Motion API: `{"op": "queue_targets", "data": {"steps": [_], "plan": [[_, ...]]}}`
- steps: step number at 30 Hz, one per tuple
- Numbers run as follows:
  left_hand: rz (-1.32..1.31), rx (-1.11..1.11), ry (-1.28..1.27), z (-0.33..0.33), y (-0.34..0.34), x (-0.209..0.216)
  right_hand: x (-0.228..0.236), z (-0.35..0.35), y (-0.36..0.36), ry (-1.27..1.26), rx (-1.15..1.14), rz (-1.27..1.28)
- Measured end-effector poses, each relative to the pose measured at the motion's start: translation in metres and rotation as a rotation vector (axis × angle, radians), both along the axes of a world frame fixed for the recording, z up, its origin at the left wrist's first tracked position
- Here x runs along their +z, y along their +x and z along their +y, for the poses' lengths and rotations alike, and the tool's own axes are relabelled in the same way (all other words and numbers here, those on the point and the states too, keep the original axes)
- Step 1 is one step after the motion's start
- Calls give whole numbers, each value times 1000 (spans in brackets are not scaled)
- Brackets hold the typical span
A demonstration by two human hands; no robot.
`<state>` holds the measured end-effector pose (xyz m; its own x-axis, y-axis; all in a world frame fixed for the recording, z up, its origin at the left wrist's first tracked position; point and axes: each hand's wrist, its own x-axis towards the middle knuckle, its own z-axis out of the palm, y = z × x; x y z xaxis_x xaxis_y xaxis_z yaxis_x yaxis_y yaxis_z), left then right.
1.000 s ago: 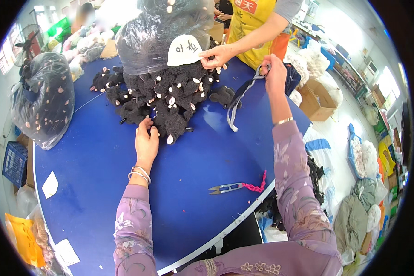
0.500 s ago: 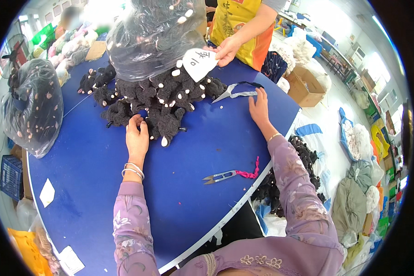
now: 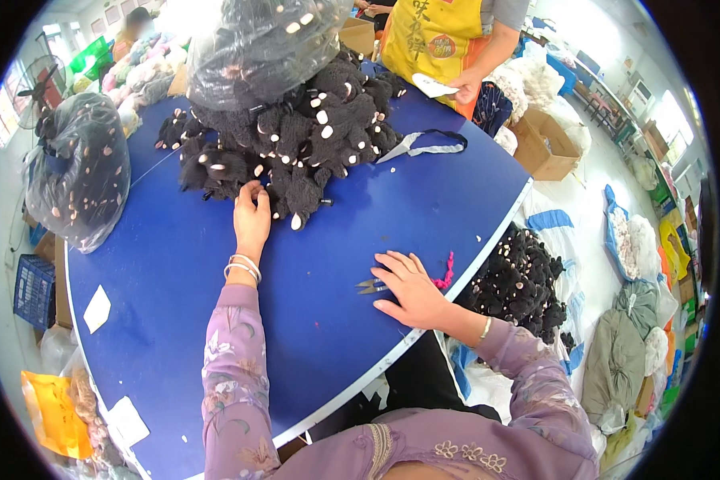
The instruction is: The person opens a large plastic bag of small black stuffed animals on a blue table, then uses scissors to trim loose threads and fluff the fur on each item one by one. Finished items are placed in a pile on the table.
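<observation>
In the head view, my left hand (image 3: pixel 252 218) rested open on the near edge of the black plush pile (image 3: pixel 288 152). My right hand (image 3: pixel 408 286) lay flat, fingers spread, over the small snips (image 3: pixel 370 285) on the blue table (image 3: pixel 176 272). Nothing was gripped yet; most trimming seemed left.

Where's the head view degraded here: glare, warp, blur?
Head view: the blue table edge bows with fisheye warp; black corners vignette. Windows at upper right blow out white, and the clear bag over the black plush pile shows glare. Centre is sharp: left hand at the pile, right hand on the snips.
</observation>
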<state>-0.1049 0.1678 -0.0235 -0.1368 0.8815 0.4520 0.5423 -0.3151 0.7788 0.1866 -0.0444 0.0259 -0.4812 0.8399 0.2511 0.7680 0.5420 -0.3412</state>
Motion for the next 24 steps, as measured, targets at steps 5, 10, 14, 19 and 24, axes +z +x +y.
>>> {"op": "queue_targets", "data": {"steps": [5,10,14,19,24], "plan": [[-27,-10,35,-11,0,-6,-9,8,-10,29,-17,99],[-36,-38,22,-51,-5,-5,-10,8,-17,96,-64,217],[9,-4,-20,-90,-16,4,-16,10,-11,98,-19,178],[21,2,-51,-127,-32,6,-9,9,-10,50,-9,198],[42,42,-73,-144,-37,10,-18,19,-18,116,53,163]]}}
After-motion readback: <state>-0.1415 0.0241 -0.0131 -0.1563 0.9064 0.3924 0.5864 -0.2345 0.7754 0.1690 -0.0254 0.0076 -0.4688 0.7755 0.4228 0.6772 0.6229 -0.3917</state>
